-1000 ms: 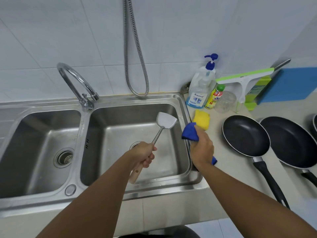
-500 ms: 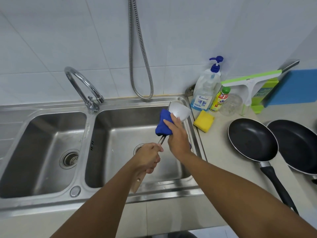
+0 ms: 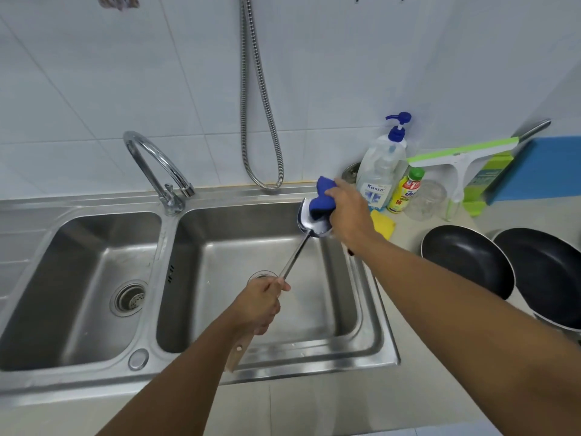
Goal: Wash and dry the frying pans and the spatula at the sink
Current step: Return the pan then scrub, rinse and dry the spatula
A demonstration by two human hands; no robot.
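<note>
The left hand [image 3: 261, 305] is wrapped round the spatula [image 3: 294, 258] where its wooden grip meets the metal shaft, and the grip's end pokes out below the wrist toward 7 o'clock. From that hand the shaft runs up toward 1 o'clock, over the right basin [image 3: 267, 316] of the sink [image 3: 283, 369], to the blade, which is tilted above the basin's far right corner. The right hand [image 3: 349, 215] clutches a blue cloth [image 3: 322, 199] and presses it on the blade. The cloth covers the blade's upper part and leaves its lower edge bare. The two hands are well apart, one at each end of the spatula. On the counter [image 3: 440, 341], toward 4 o'clock from the blade, lie two black pans. The near pan [image 3: 465, 256] is just right of the right forearm and the far pan [image 3: 540, 272] is at its 3 o'clock, rims close together; I cannot tell whether they touch. A yellow sponge [image 3: 383, 225] lies just beyond the right wrist, partly hidden. At 12 o'clock from it stand a soap bottle [image 3: 382, 171], a small yellow bottle [image 3: 405, 193] and a clear jar [image 3: 429, 199], with a green squeegee [image 3: 462, 155] propped by the wall. The tap [image 3: 151, 162] rises at 10 o'clock from the left hand, between the basins, and a metal hose [image 3: 261, 121] hangs down the tiles.
</note>
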